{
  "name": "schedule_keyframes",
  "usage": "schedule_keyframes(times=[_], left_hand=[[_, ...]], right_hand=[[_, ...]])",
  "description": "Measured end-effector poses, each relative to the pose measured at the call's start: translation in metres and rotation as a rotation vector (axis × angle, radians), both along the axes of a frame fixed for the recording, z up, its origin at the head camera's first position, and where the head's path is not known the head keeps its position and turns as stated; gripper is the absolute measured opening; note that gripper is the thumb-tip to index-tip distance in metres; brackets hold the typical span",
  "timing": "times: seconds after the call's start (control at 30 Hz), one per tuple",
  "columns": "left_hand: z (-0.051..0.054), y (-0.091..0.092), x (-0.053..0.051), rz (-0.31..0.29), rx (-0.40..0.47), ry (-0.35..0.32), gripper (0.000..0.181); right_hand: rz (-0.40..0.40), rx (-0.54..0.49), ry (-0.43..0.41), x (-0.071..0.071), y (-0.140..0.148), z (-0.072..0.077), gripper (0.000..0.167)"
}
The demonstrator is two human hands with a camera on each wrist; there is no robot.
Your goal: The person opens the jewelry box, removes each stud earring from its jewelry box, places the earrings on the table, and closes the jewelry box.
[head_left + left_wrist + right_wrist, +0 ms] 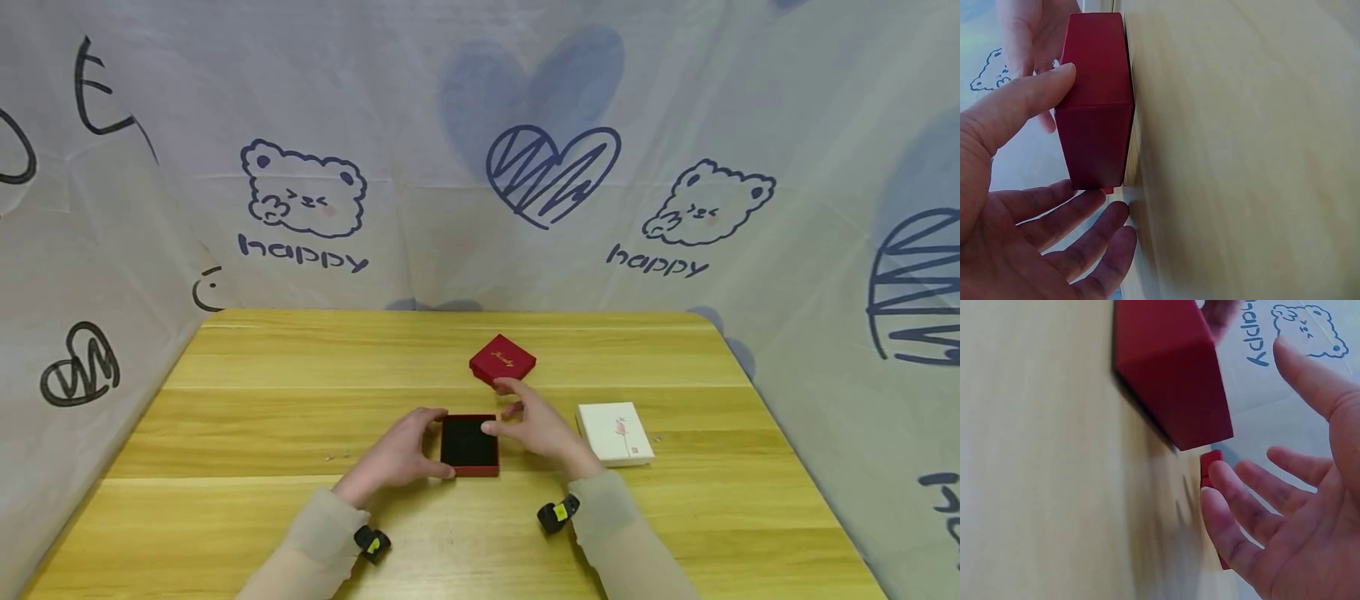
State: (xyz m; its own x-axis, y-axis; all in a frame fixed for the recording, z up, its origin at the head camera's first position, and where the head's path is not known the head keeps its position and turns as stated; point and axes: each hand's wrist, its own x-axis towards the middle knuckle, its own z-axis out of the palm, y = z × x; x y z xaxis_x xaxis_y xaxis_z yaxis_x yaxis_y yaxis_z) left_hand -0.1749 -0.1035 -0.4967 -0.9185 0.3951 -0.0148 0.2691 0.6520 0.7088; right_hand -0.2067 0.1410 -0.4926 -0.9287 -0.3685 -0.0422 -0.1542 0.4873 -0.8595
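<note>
A small red jewelry box (pixel 470 471) with a black lining sits on the wooden table, its top uncovered. My left hand (pixel 401 450) holds it by the left side, thumb at the front corner and fingers at the back corner. In the left wrist view the thumb rests on the red box wall (pixel 1094 69). To the right of the box hovers my right hand (pixel 542 425), fingers spread and apart from it. Beyond that hand's fingertips lies the red lid (pixel 504 360) with gold lettering, partly hidden by the fingers in the right wrist view.
A white box (pixel 615 433) with a flower print lies to the right of my right hand. Tiny bits (pixel 330 457) are scattered on the table at the left. A printed cloth (pixel 427 208) hangs behind and beside the table.
</note>
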Motion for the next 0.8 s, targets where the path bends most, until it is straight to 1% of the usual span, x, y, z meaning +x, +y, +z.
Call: schedule_keyframes(times=[0.2,0.4,0.53,0.6,0.7,0.8], left_hand=[[0.0,0.001,0.0,0.01,-0.007,-0.017,0.086],[0.0,0.001,0.0,0.012,-0.001,-0.029,0.086],[-0.001,0.001,0.0,0.012,-0.002,-0.029,0.087],[-0.001,0.001,0.0,0.013,-0.005,-0.026,0.087],[-0.001,0.0,0.0,0.011,-0.007,-0.023,0.087],[-0.001,0.0,-0.001,0.011,-0.005,-0.026,0.087]], right_hand=[[-0.123,-0.007,0.101,-0.015,-0.003,0.001,0.068],[-0.281,0.032,0.166,-0.033,-0.005,0.0,0.071],[-0.375,0.067,0.157,-0.044,-0.005,-0.003,0.076],[-0.411,0.083,0.137,-0.049,-0.005,-0.005,0.079],[-0.441,0.121,0.109,-0.055,-0.004,-0.008,0.085],[-0.444,0.146,0.079,-0.058,-0.004,-0.012,0.091]])
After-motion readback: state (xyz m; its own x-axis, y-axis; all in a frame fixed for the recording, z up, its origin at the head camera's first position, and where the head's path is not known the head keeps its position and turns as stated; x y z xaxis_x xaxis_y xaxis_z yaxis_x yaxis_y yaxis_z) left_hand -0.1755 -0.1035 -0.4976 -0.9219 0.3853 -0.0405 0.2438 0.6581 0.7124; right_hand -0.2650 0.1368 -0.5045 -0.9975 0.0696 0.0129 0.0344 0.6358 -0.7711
